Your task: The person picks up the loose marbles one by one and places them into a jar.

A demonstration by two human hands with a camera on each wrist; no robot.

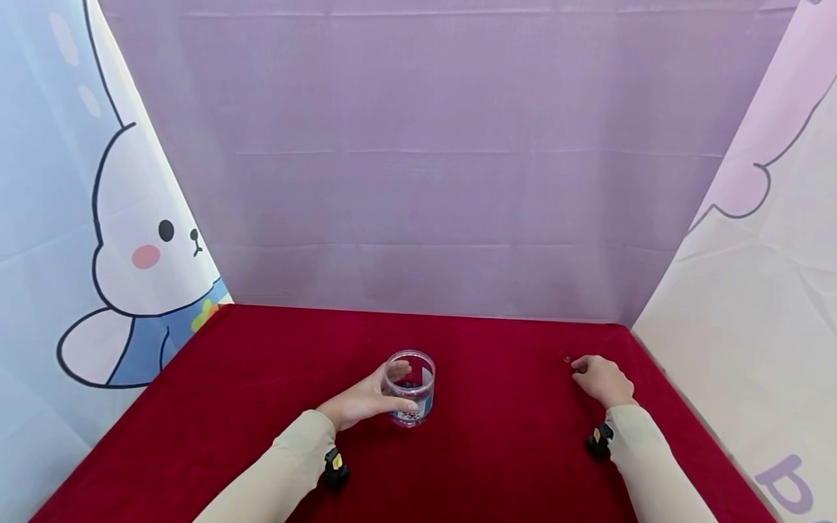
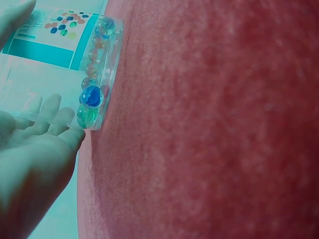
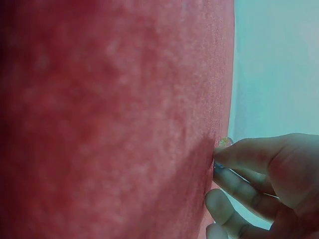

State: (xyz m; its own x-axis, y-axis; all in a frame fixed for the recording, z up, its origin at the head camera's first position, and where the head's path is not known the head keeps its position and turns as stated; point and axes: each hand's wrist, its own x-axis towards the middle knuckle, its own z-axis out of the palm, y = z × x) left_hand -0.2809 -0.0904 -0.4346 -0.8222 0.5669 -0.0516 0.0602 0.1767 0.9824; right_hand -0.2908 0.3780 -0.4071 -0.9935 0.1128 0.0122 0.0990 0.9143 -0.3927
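My left hand [image 1: 366,398] holds a clear plastic jar [image 1: 425,407] upright on the red cloth, thumb and fingers curled round its side. The jar has no lid on it, and a label with coloured dots [image 2: 67,22] shows on its wall. Several glass marbles [image 2: 91,96], blue, green and pinkish, lie along its bottom. Far to the right, my right hand [image 1: 603,379] is down at the cloth, pinching a small dark marble [image 3: 218,166] between thumb and forefinger, mostly hidden by the fingertips. Just beyond the thumb lies another clear marble [image 1: 567,359] with a yellowish tint.
A red velvet cloth [image 1: 493,436] covers the table. Behind it hangs a plain purple curtain [image 1: 418,160]. On the left stands a blue panel with a white cartoon rabbit [image 1: 144,232], on the right a pale printed panel [image 1: 758,312].
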